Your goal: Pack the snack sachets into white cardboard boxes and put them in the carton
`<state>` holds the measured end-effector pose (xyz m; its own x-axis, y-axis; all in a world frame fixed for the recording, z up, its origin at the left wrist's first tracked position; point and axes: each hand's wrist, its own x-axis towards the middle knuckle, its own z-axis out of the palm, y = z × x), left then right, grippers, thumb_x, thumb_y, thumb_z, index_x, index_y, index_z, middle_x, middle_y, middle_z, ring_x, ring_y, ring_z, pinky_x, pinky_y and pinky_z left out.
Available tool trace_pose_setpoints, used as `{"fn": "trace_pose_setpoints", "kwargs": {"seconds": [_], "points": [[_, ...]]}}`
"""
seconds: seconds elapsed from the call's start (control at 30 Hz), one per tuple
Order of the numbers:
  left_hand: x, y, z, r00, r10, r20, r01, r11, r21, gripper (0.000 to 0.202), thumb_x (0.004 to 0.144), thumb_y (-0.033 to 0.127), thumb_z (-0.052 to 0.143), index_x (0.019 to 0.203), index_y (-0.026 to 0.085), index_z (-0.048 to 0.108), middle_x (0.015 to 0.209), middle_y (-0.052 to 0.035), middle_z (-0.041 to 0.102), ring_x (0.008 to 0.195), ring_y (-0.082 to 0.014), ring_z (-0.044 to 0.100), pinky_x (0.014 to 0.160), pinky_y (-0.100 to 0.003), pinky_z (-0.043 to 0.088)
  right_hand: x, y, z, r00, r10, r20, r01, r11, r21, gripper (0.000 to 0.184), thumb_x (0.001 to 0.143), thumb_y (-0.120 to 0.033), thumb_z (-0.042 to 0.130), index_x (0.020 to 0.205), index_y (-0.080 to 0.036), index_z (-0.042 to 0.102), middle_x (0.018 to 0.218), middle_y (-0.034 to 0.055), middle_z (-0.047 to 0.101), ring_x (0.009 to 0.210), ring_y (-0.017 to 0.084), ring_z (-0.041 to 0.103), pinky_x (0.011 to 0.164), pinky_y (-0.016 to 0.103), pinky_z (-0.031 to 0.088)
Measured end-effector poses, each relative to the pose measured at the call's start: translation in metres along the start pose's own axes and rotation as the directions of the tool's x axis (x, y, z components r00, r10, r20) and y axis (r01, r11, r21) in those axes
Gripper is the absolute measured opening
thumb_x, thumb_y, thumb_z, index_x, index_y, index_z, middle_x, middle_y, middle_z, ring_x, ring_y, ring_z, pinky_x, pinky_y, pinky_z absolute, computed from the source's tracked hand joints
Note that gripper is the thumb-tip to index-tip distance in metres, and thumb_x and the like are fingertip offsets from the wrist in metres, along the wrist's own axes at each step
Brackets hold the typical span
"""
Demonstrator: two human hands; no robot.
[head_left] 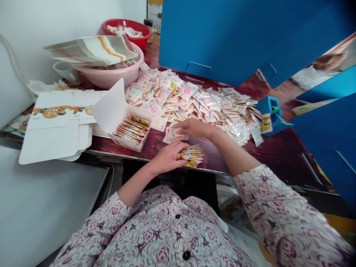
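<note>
My left hand is closed around a fanned stack of small sachets near the table's front edge. My right hand lies with fingers curled on a single sachet at the near edge of a big heap of clear-wrapped sachets. Left of my hands stands an open white carton with a row of sachets packed upright inside, its lid flap raised.
Flat unfolded cartons are stacked at the left. A pink basin holds folded printed sheets, with a red basin behind it. A blue partition closes the far side. A small blue holder stands right of the heap.
</note>
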<state>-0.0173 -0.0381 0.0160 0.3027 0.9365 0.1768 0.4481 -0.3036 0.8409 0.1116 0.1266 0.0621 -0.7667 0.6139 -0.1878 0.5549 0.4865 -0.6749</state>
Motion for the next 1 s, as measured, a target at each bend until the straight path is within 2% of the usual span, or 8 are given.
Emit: {"fn": "trace_pose_setpoints", "kwargs": {"seconds": [0.1,0.27,0.4,0.53,0.7,0.8,0.9,1.0], "points": [[0.001,0.0,0.0,1.0,-0.009,0.004,0.009,1.0,0.005,0.047,0.08,0.022,0.069,0.125,0.019,0.057,0.134,-0.012,0.061,0.128,-0.0281,0.056,0.11,-0.046,0.045,0.016,-0.008,0.004,0.997,0.025,0.07,-0.015,0.99,-0.142,0.045,0.067,-0.006,0.08,0.101,-0.035,0.08,0.097,-0.0017,0.08,0.088,0.023,0.072,0.087,0.036,0.051],[0.002,-0.002,0.002,0.999,-0.032,-0.011,0.033,0.999,0.012,0.051,0.079,0.024,0.07,0.128,0.02,0.056,0.135,-0.012,0.061,0.127,-0.0287,0.058,0.111,-0.048,0.045,0.019,-0.018,0.011,0.988,0.006,0.157,0.078,0.85,-0.522,0.054,0.08,-0.019,0.075,0.131,-0.035,0.068,0.1,0.005,0.078,0.091,0.028,0.071,0.078,0.037,0.047],[0.001,-0.005,0.004,0.999,-0.029,-0.026,0.029,1.0,-0.003,0.057,0.079,0.025,0.07,0.133,0.021,0.052,0.139,-0.0121,0.059,0.129,-0.0289,0.057,0.112,-0.049,0.045,0.007,-0.02,0.009,0.985,-0.06,0.162,0.151,0.761,-0.631,0.036,0.087,-0.025,0.068,0.123,-0.025,0.072,0.111,0.0113,0.074,0.1,0.03,0.067,0.082,0.038,0.047],[-0.001,-0.004,0.005,0.999,-0.015,-0.05,0.017,0.999,0.031,0.057,0.081,0.025,0.071,0.134,0.022,0.051,0.138,-0.0118,0.06,0.127,-0.0283,0.058,0.11,-0.047,0.046,-0.018,-0.009,0.004,0.987,-0.162,0.026,0.152,0.849,-0.506,0.015,0.085,-0.021,0.066,0.096,-0.018,0.075,0.114,0.0124,0.072,0.106,0.027,0.065,0.094,0.038,0.047],[-0.004,-0.002,0.005,0.998,0.004,-0.056,0.002,0.995,0.103,0.046,0.085,0.027,0.069,0.128,0.019,0.054,0.129,-0.0121,0.063,0.122,-0.0282,0.06,0.106,-0.047,0.049,-0.062,0.006,0.002,0.993,-0.044,-0.112,0.028,0.99,-0.137,0.035,0.085,-0.029,0.066,0.12,-0.028,0.071,0.11,0.0024,0.076,0.096,0.022,0.069,0.088,0.036,0.051],[-0.006,-0.003,0.007,0.997,0.039,-0.073,-0.029,0.991,0.127,0.04,0.087,0.026,0.068,0.124,0.018,0.056,0.128,-0.0129,0.061,0.124,-0.0274,0.059,0.108,-0.048,0.048,-0.078,0.011,0.006,0.99,-0.062,-0.125,0.062,0.998,-0.005,0.026,0.086,-0.042,0.063,0.106,-0.031,0.076,0.102,-0.0002,0.077,0.093,0.021,0.068,0.086,0.035,0.052],[-0.009,-0.005,0.01,0.984,0.078,-0.159,-0.047,0.981,0.186,0.04,0.084,0.026,0.071,0.121,0.02,0.058,0.144,-0.0162,0.049,0.136,-0.0299,0.05,0.115,-0.051,0.041,-0.083,0.016,0.018,0.976,-0.056,-0.209,0.073,0.995,0.074,0.033,0.09,-0.051,0.054,0.092,-0.027,0.078,0.092,0.0011,0.076,0.084,0.019,0.067,0.08,0.033,0.052],[-0.01,-0.005,0.01,0.97,0.123,-0.21,-0.064,0.961,0.27,0.037,0.082,0.026,0.074,0.116,0.019,0.061,0.164,-0.017,0.023,0.153,-0.0374,0.022,0.122,-0.059,0.028,-0.086,0.021,0.033,0.962,0.001,-0.275,0.051,0.982,0.18,0.042,0.089,-0.057,0.052,0.09,-0.023,0.077,0.091,0.0027,0.077,0.082,0.02,0.067,0.077,0.032,0.052]]}}
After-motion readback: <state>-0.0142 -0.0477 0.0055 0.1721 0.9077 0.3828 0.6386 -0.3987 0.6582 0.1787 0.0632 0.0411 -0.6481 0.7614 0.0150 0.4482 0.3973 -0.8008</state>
